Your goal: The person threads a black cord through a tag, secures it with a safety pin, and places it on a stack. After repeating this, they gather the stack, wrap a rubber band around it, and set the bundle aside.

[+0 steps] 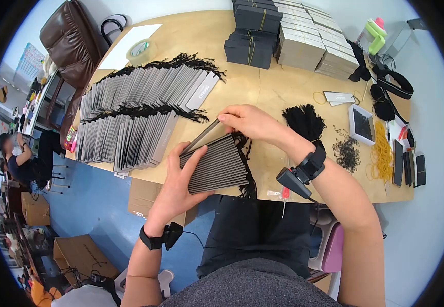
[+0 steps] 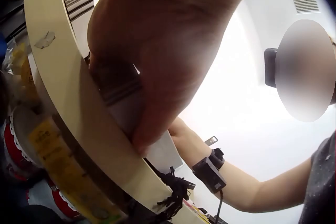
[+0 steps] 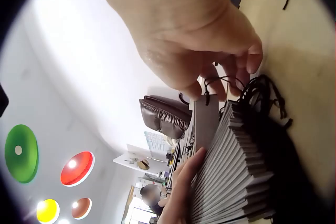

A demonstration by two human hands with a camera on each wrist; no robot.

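My left hand [image 1: 178, 181] holds a fanned stack of grey tags [image 1: 216, 165] with black strings at the table's front edge, fingers wrapped round its left side. The stack [image 3: 231, 171] shows edge-on in the right wrist view. My right hand [image 1: 247, 123] pinches a single grey tag [image 1: 201, 136] by its top end and holds it slanted just above the stack. The same tag [image 3: 206, 119] hangs under my right hand's fingers [image 3: 231, 71], its black string looped beside them. In the left wrist view my left hand [image 2: 157, 61] covers most of the stack [image 2: 118, 90].
Two long overlapping rows of grey tags [image 1: 140, 102] lie on the wooden table [image 1: 263, 92] to the left. Black and grey boxes [image 1: 288, 36] are piled at the back. Black tassels [image 1: 305, 120], yellow rubber bands [image 1: 383, 153] and a small tray [image 1: 361, 124] sit to the right. A person [image 1: 19, 158] sits far left.
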